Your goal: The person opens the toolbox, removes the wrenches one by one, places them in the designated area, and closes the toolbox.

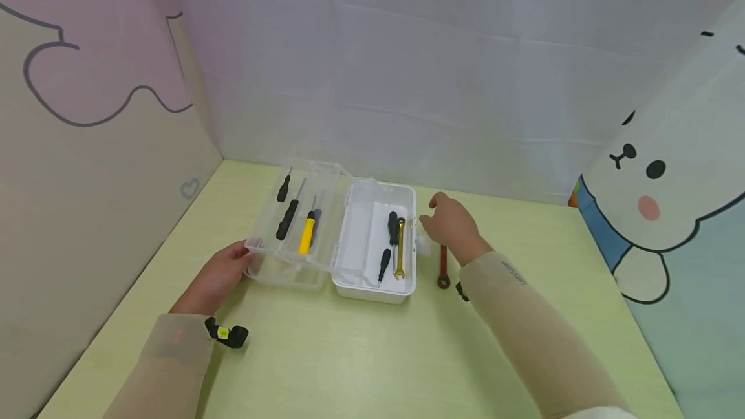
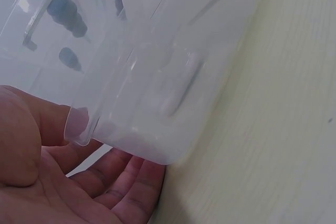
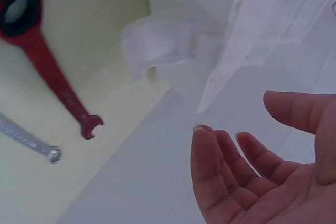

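Left hand (image 1: 218,275) sits at the left edge of the clear lid (image 1: 293,225) of the toolbox — fingers loosely spread under its corner, thumb on the rim, propping more than clamping (left wrist view shows the palm open beneath the plastic). The lid lies flipped open to the left of the white box base (image 1: 375,290). On the lid: a small black screwdriver (image 1: 284,187), a longer black one (image 1: 288,215), and a yellow-handled screwdriver (image 1: 308,231) with a dark tool tight beside it.

Inside the base, right of the lid: two black screwdrivers (image 1: 392,228) and a gold wrench (image 1: 400,247), all lying lengthwise in the right-hand part; the left part looks bare.

Right hand (image 1: 451,225) hovers just right of the base by its latch (image 3: 157,45), fingers relaxed and slightly curved, holding nothing. A red wrench (image 1: 443,267) lies on the table (image 1: 349,354) just right of the base, under the hand; the right wrist view also shows a silver wrench (image 3: 31,142) beside it.

Progress, as a guess: part sorted — some tools are in the base, several sit on the lid, and both wrenches are outside on the table, untouched.
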Available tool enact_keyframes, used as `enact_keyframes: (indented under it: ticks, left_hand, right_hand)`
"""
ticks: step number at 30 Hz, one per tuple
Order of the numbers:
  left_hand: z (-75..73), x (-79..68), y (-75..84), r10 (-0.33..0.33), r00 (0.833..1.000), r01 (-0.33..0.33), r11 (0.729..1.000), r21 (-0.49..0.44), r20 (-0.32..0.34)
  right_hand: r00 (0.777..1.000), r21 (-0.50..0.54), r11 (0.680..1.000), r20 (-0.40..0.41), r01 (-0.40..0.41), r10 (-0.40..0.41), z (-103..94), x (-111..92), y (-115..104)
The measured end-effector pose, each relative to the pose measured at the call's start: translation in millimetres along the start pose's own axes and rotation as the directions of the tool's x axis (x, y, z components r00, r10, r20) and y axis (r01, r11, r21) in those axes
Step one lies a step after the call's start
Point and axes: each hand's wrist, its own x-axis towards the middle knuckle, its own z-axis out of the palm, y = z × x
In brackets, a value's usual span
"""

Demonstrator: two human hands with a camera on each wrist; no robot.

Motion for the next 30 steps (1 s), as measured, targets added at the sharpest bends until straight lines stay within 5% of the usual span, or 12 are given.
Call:
enact_keyframes:
  ticks: [15,30]
  left_hand:
    - [2.0,0.2,-0.5,0.006,1.000,-0.006,1.000,-0.021,0.000]
    - [3.1,-5.2,1.7,0.027,1.000,-0.026,0.999,0.022,-0.011]
  right_hand:
    - [0.998,0.027,0.998,0.029,0.051,-0.052,23.8,4,-60]
    - [0.994,-0.068,0.996,0.099,0.058,-0.051,72.1,14,-63]
